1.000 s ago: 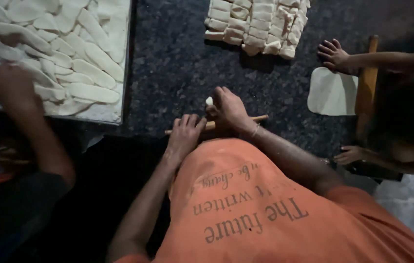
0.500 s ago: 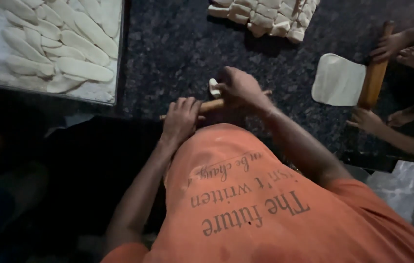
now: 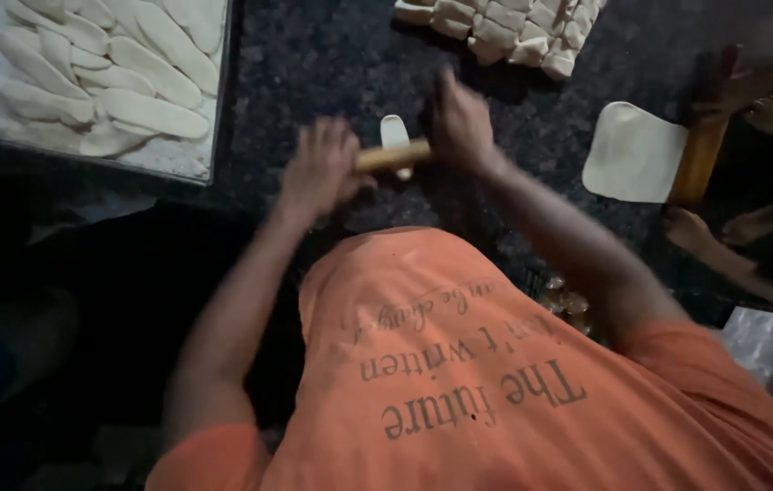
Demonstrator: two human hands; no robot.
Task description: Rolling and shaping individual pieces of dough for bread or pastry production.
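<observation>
My left hand [image 3: 318,173] and my right hand [image 3: 459,123] press on the two ends of a thin wooden rolling pin [image 3: 393,156], which lies across a dark speckled stone counter [image 3: 314,73]. Under the pin sits a small pale strip of dough [image 3: 396,135], showing between my hands. Both hands are blurred by motion. My orange shirt [image 3: 459,382] fills the lower part of the view.
A tray [image 3: 168,162] of several long dough ovals sits at the upper left. Cut dough blocks [image 3: 505,27] are piled at the top. On the right, another person's hands [image 3: 768,114] hold a thicker rolling pin [image 3: 700,155] beside a flat dough sheet [image 3: 632,150].
My hands have pushed the rolling pin away from me over the dough strip. The arm seen at the left tray one second ago is out of view.
</observation>
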